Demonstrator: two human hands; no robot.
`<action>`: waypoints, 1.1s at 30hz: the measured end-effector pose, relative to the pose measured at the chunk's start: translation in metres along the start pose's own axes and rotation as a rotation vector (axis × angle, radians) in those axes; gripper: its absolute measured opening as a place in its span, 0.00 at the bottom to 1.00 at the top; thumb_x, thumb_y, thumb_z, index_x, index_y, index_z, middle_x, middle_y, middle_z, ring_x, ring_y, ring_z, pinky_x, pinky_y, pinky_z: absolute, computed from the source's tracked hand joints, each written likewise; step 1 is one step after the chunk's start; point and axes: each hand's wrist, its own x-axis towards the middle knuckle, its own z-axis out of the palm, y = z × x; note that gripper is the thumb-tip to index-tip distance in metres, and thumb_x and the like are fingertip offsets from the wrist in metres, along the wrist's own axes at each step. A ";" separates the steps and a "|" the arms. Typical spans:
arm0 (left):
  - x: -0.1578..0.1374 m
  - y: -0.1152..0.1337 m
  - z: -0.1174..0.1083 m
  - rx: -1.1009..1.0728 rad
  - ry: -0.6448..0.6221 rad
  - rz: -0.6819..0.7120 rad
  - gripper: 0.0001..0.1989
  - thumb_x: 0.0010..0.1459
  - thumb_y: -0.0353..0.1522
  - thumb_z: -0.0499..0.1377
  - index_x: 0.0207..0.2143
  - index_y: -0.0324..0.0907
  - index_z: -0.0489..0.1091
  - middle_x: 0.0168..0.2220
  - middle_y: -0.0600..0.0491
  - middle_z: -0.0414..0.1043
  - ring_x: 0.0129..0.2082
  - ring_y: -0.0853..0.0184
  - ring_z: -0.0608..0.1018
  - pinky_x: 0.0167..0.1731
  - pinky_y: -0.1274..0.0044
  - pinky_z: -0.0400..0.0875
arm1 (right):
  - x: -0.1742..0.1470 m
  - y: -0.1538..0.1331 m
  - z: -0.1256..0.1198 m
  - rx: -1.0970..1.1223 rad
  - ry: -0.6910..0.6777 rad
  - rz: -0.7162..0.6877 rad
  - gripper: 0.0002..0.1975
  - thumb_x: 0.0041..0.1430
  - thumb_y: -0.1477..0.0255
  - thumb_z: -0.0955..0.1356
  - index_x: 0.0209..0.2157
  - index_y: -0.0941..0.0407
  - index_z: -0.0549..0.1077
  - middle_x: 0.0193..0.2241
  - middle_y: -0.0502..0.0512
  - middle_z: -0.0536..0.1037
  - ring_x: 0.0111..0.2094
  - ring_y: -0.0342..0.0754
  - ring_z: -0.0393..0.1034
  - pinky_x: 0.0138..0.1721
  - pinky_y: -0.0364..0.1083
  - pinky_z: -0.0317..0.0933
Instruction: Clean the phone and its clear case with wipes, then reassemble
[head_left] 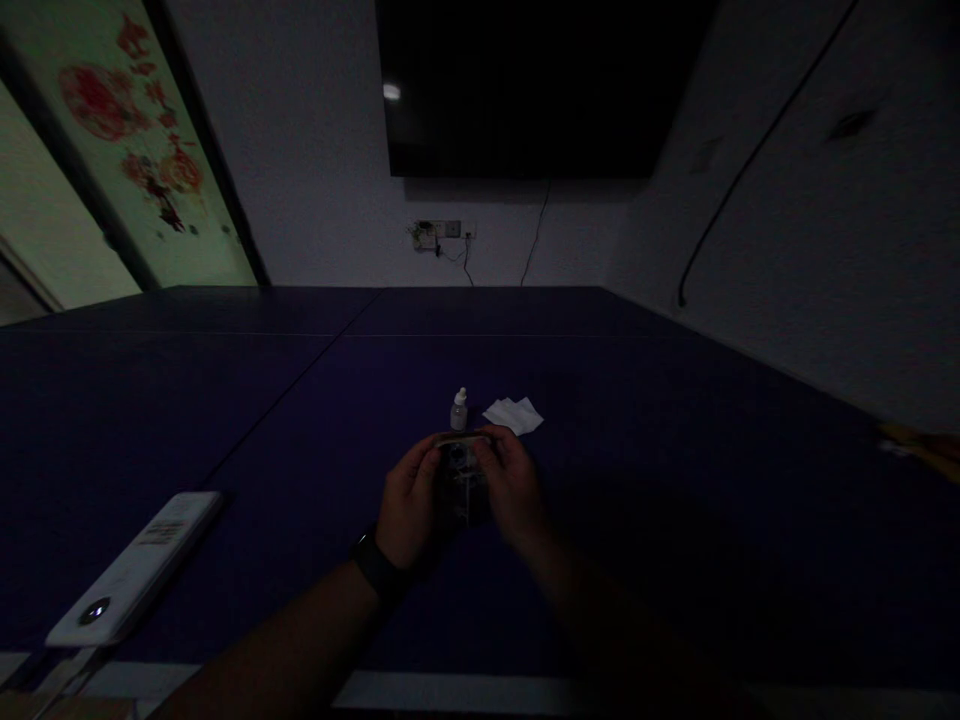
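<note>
A dark, flat, phone-like object (466,495) is held between both hands at the middle of the view. It has a pale upper edge, a round dark mark near the top and light streaks lower down; dim light hides its exact kind. My left hand (409,500), with a dark band on the wrist, grips its left side, the thumb on the near face. On the right side, my right hand (514,490) grips it likewise. Just beyond the hands stands a small dropper bottle (459,412) with a white cap. White tissues or wipes (514,415) lie to its right.
The hands are over a wide dark blue table (300,460). At the near left lies a white power-bank-like device (142,565) with a cable at its end. A dark television (540,90) hangs on the far wall above sockets (450,230). Something yellow (926,450) shows at the right edge.
</note>
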 end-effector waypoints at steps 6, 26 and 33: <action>-0.004 0.006 0.002 0.183 -0.044 0.159 0.17 0.67 0.41 0.56 0.46 0.43 0.80 0.46 0.47 0.82 0.46 0.60 0.81 0.50 0.70 0.72 | -0.008 -0.016 0.004 0.015 -0.054 0.054 0.14 0.53 0.59 0.75 0.37 0.52 0.76 0.30 0.50 0.80 0.31 0.48 0.75 0.32 0.45 0.68; 0.004 0.005 0.003 -0.023 -0.166 -0.043 0.18 0.52 0.40 0.70 0.43 0.41 0.78 0.44 0.47 0.82 0.43 0.61 0.81 0.46 0.71 0.74 | 0.002 -0.018 -0.005 0.175 0.167 0.061 0.18 0.53 0.55 0.75 0.32 0.54 0.71 0.24 0.48 0.74 0.25 0.45 0.69 0.28 0.44 0.64; 0.009 0.004 0.000 0.094 -0.170 -0.057 0.12 0.55 0.39 0.67 0.38 0.41 0.79 0.35 0.51 0.82 0.36 0.63 0.80 0.38 0.74 0.74 | 0.010 -0.024 -0.008 0.244 0.217 0.081 0.21 0.49 0.53 0.77 0.33 0.55 0.72 0.25 0.48 0.75 0.25 0.46 0.70 0.27 0.44 0.64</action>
